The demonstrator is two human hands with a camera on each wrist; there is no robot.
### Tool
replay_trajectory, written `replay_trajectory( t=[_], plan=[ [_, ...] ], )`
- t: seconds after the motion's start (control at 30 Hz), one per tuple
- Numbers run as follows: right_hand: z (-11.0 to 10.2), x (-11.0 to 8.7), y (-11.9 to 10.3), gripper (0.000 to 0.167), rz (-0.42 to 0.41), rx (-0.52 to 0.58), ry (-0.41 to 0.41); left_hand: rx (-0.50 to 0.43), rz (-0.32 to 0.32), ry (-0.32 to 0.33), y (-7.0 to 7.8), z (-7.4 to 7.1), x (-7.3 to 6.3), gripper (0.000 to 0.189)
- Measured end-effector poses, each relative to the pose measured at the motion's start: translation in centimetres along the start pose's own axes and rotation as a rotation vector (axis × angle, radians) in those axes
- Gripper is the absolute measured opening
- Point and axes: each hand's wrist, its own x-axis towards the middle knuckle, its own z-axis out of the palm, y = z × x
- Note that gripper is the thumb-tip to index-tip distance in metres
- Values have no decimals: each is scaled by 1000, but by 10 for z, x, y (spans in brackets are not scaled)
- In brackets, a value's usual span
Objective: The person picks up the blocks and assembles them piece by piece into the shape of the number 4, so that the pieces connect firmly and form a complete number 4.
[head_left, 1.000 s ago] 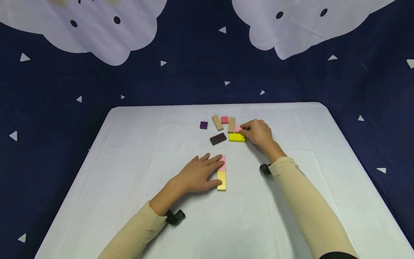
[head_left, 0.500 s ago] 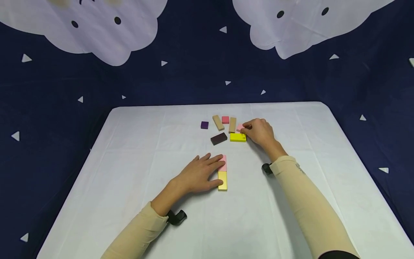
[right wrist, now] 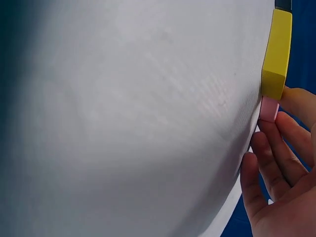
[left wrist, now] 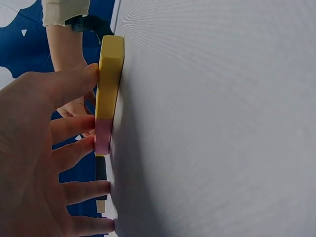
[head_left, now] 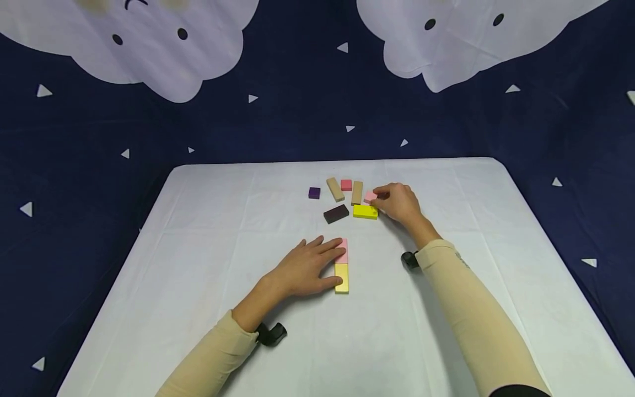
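Note:
My left hand (head_left: 308, 268) lies with fingers extended over two blocks set end to end, a pink block (head_left: 343, 256) and a pale yellow block (head_left: 341, 272). In the left wrist view the thumb touches the yellow block (left wrist: 109, 84), and two fingertips meet the pink block (left wrist: 102, 136). Farther back, my right hand (head_left: 401, 205) pinches a small pink block (head_left: 369, 197) between thumb and index finger. Just in front of it lies a bright yellow block (head_left: 365, 212); the right wrist view has the thumb beside this yellow block's end (right wrist: 273, 85) and the small pink block (right wrist: 269, 109).
Left of the right hand lie two wooden blocks (head_left: 335, 189), a red-pink block (head_left: 346, 185), a purple block (head_left: 314, 193) and a dark brown block (head_left: 336, 214). All sit on a white-covered table (head_left: 223, 220) before a dark blue curtain (head_left: 297, 127).
The small pink block at my right fingertips has shifted slightly right, away from the wooden block, and turned a little. My left hand has kept its place on the two blocks.

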Motion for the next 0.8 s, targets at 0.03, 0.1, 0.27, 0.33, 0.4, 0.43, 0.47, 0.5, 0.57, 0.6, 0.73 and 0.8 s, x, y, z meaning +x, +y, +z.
replay_trajectory(
  t=[0.03,0.1,0.27,0.33,0.4,0.43,0.47,0.5,0.57,0.6,0.73,0.8],
  plan=[
    [0,0,1,40,-4,6,-3,0,0,1,0,0,0,71],
    [1,1,2,39,-6,13,-7,-1,-1,3,0,0,-1,71],
    [1,1,3,39,7,28,-7,1,-4,0,0,0,-2,71],
    [1,1,3,38,11,31,-6,1,-7,-2,0,0,-2,71],
    [1,1,3,38,13,37,-4,-4,-13,-4,0,0,-2,71],
    [1,1,3,39,12,41,-5,-7,-14,-4,0,1,-2,71],
    [1,0,3,39,12,46,-5,-10,-16,-5,0,1,-2,71],
    [1,0,3,39,12,50,-5,-13,-17,-6,0,1,-2,71],
    [0,-1,2,39,11,59,-5,-15,-20,-9,0,1,-2,71],
    [0,-2,1,39,10,62,-5,-14,-20,-10,0,1,-2,71],
    [-1,-3,1,39,1,65,-2,-9,-22,-16,1,0,-1,71],
    [0,-3,1,39,-3,63,2,-10,-23,-18,1,-1,-1,71]
  ],
)
